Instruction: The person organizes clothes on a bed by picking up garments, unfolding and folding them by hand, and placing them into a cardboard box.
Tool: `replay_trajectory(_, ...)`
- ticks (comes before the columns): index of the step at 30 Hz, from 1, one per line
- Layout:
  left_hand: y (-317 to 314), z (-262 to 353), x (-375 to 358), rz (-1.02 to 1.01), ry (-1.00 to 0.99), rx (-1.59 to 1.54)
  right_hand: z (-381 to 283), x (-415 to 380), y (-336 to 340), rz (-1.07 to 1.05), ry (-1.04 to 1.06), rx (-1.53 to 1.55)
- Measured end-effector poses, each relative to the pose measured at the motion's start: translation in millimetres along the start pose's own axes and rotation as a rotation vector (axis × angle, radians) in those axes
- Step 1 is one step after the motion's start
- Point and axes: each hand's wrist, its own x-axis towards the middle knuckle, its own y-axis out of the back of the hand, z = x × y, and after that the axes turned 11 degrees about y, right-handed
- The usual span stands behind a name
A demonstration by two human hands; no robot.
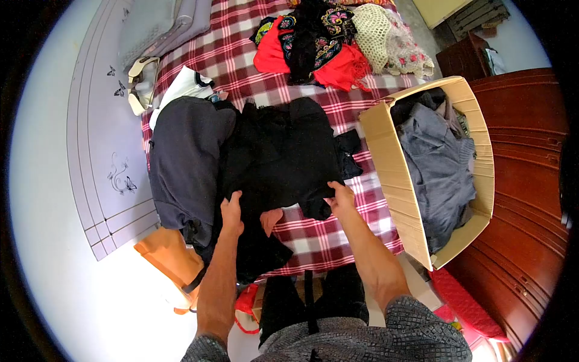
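A black garment (283, 157) lies spread out on the bed in front of me; its exact kind is hard to make out. My left hand (231, 212) has its fingers closed on the near left edge of the cloth. At the near right corner, my right hand (342, 198) pinches the same garment. Touching its left side is a heap with a dark grey garment (187, 151) on top. More black cloth (256, 256) hangs toward the bed's near edge, beside a small salmon-coloured piece of fabric (271, 220). A small black item (348, 154) rests just to the right.
An open cardboard box (386, 172) holding grey and dark clothes (434, 163) stands at the right. Red, black and crocheted clothes (338, 45) lie at the far side of the plaid bedspread (232, 45). Left are the headboard (96, 151) and an orange bag (172, 256).
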Motion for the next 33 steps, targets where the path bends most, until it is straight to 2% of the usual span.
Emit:
replay_trajectory(1, 3, -2, 0, -0.088, 0.18, -0.268, 0, 1, 5, -0.017, -0.027, 0.151)
replay_trajectory(2, 8, -6, -3, -0.089, 0.179, -0.269, 2, -1, 11, -0.018, -0.026, 0.151)
replay_trajectory(4, 16, -9, -15, -0.2, 0.224, -0.372, 0, -12, 24, -0.052, 0.088, 0.375)
replay_trajectory(5, 16, -9, -32, -0.174, 0.162, -0.331, -5, -17, 33, -0.12, 0.034, 0.47)
replay_trajectory(6, 21, -16, -31, -0.173, 0.162, -0.33, -15, -28, 39, -0.119, 0.033, 0.471)
replay_trajectory(8, 34, -37, -26, -0.321, 0.317, -0.491, -35, -55, 48, -0.259, -0.189, 0.528)
replay_trajectory(9, 32, -36, -37, -0.225, 0.357, -0.468, -40, -64, 49, -0.309, -0.236, 0.523)
replay_trajectory(10, 25, -21, -50, -0.232, 0.349, -0.469, -49, -65, 45, -0.315, -0.226, 0.526)
replay_trajectory(12, 12, 10, -68, -0.261, 0.434, -0.388, -68, -63, 34, -0.366, -0.227, 0.302)
replay_trajectory(13, 15, 17, -46, -0.231, 0.504, -0.371, -78, -56, 25, -0.396, -0.158, 0.336)
replay_trajectory(14, 8, 48, -77, -0.267, 0.319, -0.375, -102, -63, 12, -0.4, -0.097, 0.307)
replay_trajectory(16, 20, 84, -83, -0.293, 0.171, -0.357, -159, -101, -5, -0.422, 0.036, 0.283)
replay_trajectory(18, 42, 115, -100, -0.428, 0.13, -0.415, -177, -109, 5, -0.478, 0.12, 0.316)
replay_trajectory(20, 44, 138, -148, -0.444, 0.085, -0.477, -192, -133, 14, -0.531, 0.219, 0.362)
replay_trajectory(21, 49, 138, -163, -0.424, 0.019, -0.394, -195, -149, 21, -0.51, 0.238, 0.364)
replay_trajectory(23, 63, 121, -171, -0.464, -0.074, -0.27, -183, -163, 42, -0.447, 0.257, 0.357)
replay_trajectory(25, 65, 97, -179, -0.421, -0.056, -0.256, -162, -168, 67, -0.386, 0.242, 0.31)
replay_trajectory(28, 68, 51, -167, -0.375, 0.04, -0.134, -108, -157, 92, -0.341, 0.265, 0.28)
replay_trajectory(33, 62, -40, -105, -0.328, 0.266, -0.02, -4, -104, 136, -0.211, 0.078, 0.158)
